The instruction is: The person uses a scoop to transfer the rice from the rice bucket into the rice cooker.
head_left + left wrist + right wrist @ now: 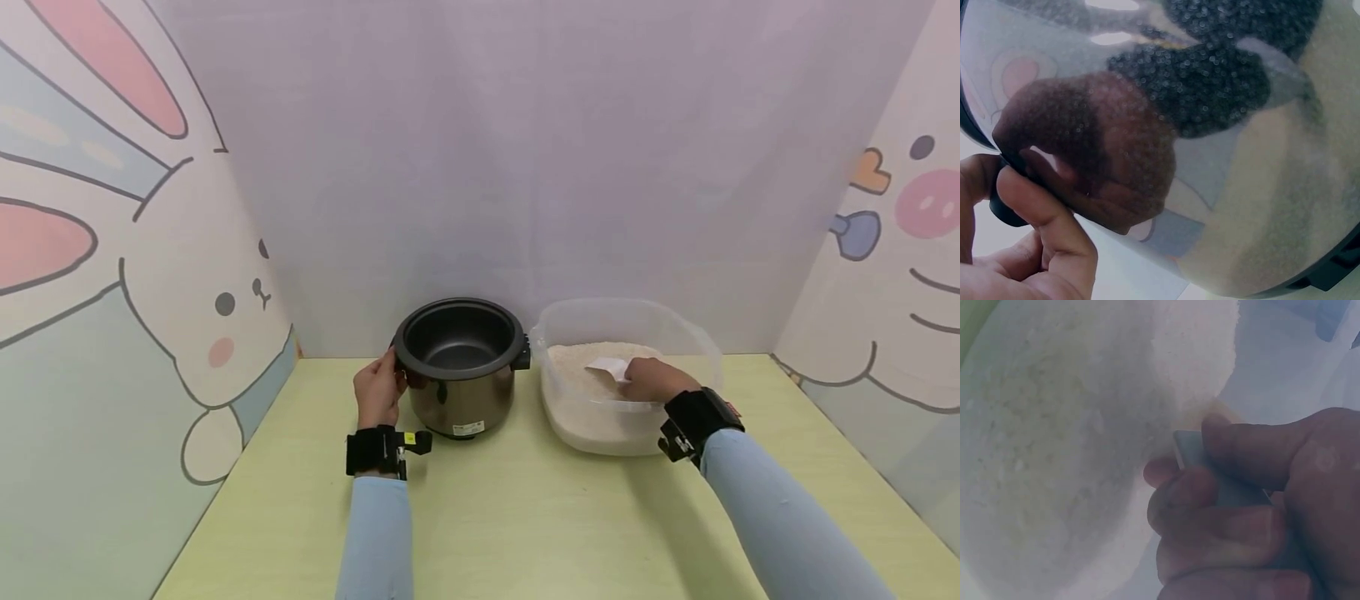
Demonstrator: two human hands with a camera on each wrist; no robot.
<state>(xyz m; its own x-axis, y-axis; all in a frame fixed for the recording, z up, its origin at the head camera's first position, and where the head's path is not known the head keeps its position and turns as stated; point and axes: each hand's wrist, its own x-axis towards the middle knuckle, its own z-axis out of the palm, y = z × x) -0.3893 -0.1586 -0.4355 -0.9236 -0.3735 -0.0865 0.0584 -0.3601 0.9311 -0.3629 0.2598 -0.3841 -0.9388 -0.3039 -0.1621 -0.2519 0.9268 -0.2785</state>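
A rice cooker (465, 404) with a shiny dark body and no lid stands on the table, its black inner pot (459, 337) showing no contents. My left hand (377, 390) is at its left side. In the left wrist view, thumb and fingers pinch a small black side handle (1007, 203), and the hand reflects in the polished wall. My right hand (654, 381) reaches inside a clear plastic bin (555, 312) of white rice (573, 367). It grips a white scoop (609, 367) over the rice; fingers wrap its handle (1241, 490) in the right wrist view.
The bin sits just right of the cooker, on a pale yellow-green table (510, 517). A plain light curtain (480, 167) hangs behind both. Panels with a cartoon rabbit (202, 292) and a cartoon pig (892, 317) flank the table.
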